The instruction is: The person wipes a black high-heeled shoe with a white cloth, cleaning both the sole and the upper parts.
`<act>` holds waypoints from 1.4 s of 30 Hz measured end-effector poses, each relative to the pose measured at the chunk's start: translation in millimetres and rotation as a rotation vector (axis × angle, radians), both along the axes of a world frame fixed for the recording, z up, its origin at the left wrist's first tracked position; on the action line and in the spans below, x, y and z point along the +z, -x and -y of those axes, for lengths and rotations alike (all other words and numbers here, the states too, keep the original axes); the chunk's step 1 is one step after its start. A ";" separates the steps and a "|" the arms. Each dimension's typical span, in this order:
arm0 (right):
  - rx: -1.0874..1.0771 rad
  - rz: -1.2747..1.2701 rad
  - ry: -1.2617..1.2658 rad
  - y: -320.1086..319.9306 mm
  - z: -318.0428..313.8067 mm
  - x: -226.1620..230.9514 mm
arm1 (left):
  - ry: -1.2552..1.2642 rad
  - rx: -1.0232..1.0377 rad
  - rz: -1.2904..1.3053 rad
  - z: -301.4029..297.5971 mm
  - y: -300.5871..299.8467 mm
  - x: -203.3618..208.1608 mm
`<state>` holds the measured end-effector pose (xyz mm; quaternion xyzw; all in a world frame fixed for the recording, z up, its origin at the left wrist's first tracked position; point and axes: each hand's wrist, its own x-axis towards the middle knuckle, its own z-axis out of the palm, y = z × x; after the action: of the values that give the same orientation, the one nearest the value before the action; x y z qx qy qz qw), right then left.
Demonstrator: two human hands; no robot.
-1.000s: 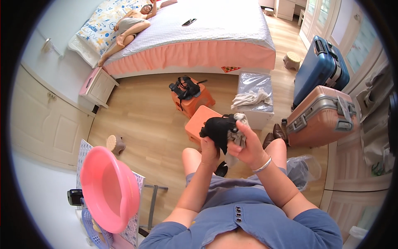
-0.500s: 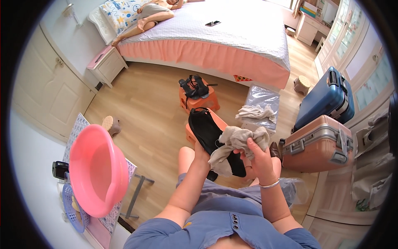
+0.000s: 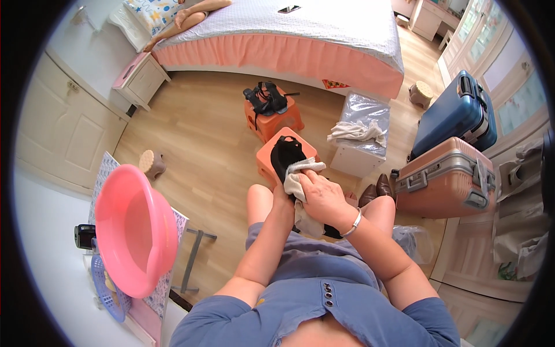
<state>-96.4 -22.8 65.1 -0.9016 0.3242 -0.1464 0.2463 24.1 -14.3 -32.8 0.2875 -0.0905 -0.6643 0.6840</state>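
Note:
My left hand is closed round the side of a black shoe, which points away from me above my lap. A beige rag is bunched under my right hand, whose fingers press it against the shoe. Part of the rag hangs below my hands and covers the shoe's near end. Just beyond the shoe stands an orange plastic stool. Behind it, black strappy sandals lie on a second orange stool.
A pink basin stands on a table at left, beside a blue basket. Ahead right, a plastic-covered white box bears a pale cloth. Brown shoes and two suitcases stand right. A person's legs rest on the bed.
My right hand has turned over and brought the rag down onto the shoe, moving left. The shoe has shifted slightly, and the view has tilted downward.

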 end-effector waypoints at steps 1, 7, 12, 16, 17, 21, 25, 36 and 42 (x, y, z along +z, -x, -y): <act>-0.022 -0.018 0.028 -2.2 0.1 -2.0 | 0.001 0.022 -0.016 -5.7 5.0 9.9; -0.015 -0.032 -0.030 -21.0 18.5 -16.0 | -0.136 0.197 -0.266 -28.3 34.4 -2.5; 0.122 -0.011 0.000 -17.2 13.4 -10.2 | -0.056 0.129 -0.323 -24.7 15.6 -14.3; 0.305 -0.123 -0.053 6.7 2.9 -8.8 | 0.035 0.060 -0.344 -29.0 -7.3 -17.8; 0.231 -0.045 -0.134 10.9 1.8 -16.9 | 0.062 0.043 -0.364 -30.1 -10.6 -17.1; -0.367 0.820 -1.051 25.6 4.6 -17.0 | 0.217 -0.023 -0.477 -31.0 -11.4 -11.9; -0.582 1.121 -1.267 40.7 11.3 -18.5 | 0.079 0.033 -0.449 -34.3 -10.4 -22.8; -0.269 0.699 -0.254 31.4 6.8 -32.7 | -0.255 0.163 -0.227 -26.5 -3.1 -47.6; -0.194 0.277 0.018 -19.8 0.1 -29.7 | -0.260 0.243 0.186 -40.2 20.0 -35.7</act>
<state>-76.6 -22.9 35.4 -0.8394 0.3713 -0.2953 0.2651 4.1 25.9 -68.5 0.4423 -0.0316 -0.5534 0.7051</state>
